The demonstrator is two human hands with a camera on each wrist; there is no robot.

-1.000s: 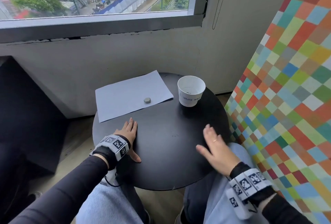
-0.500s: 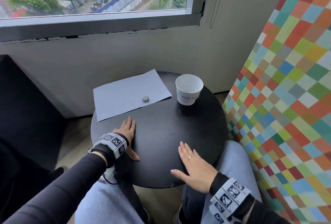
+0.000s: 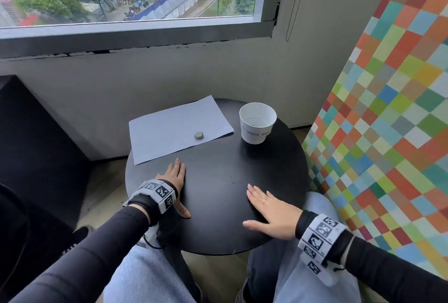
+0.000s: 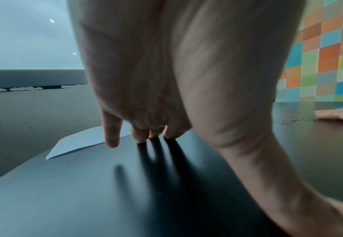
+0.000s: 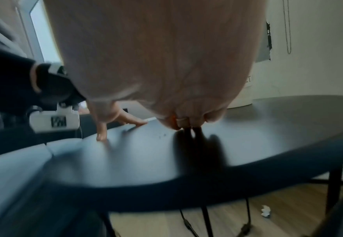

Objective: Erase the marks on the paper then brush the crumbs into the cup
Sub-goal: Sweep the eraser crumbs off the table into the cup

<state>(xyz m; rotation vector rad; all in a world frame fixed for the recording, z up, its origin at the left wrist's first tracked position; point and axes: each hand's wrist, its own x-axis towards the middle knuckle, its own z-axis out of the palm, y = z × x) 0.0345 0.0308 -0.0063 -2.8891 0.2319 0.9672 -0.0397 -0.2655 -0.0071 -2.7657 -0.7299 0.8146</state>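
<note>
— Where does the paper (image 3: pixel 178 128) lie?
— On the far left of the round black worktop (image 3: pixel 218 205), long axis running left to right, its left corner overhanging the rim. A small grey eraser (image 3: pixel 199 135) sits near its front edge.
— And the cup (image 3: pixel 257 123)?
— Upright, just right of the paper, mouth up.
— The hands?
— The left hand (image 3: pixel 175 181) and the right hand (image 3: pixel 271 213) rest flat on the near worktop, fingers straight, grasping nothing.
— Anything only the wrist views show?
— Crumbs (image 4: pixel 288 120) just ahead of the right fingertips.
</note>
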